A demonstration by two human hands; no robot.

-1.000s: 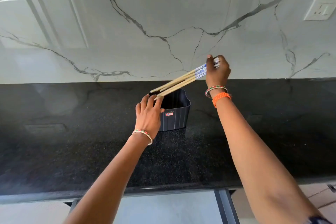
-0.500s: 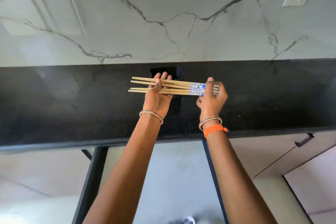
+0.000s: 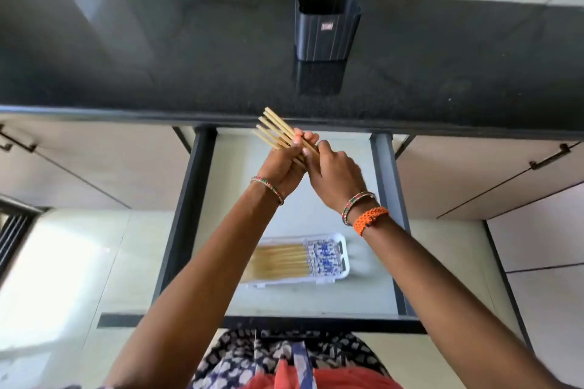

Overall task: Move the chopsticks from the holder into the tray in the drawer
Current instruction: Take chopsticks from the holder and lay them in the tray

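We grip chopsticks [image 3: 278,133] w/ both hands, left hand [image 3: 281,161] + right hand [image 3: 335,174], bunched to align, above drawer [image 3: 382,167]; tray [image 3: 343,262] below already holds others; holder [image 3: 325,28] on worktop [image 3: 158,57].

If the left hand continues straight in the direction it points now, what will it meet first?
The left hand points up and away, toward the counter. It would probably meet the counter's front edge first, above the open drawer; depth is unclear. The holder stands further right.
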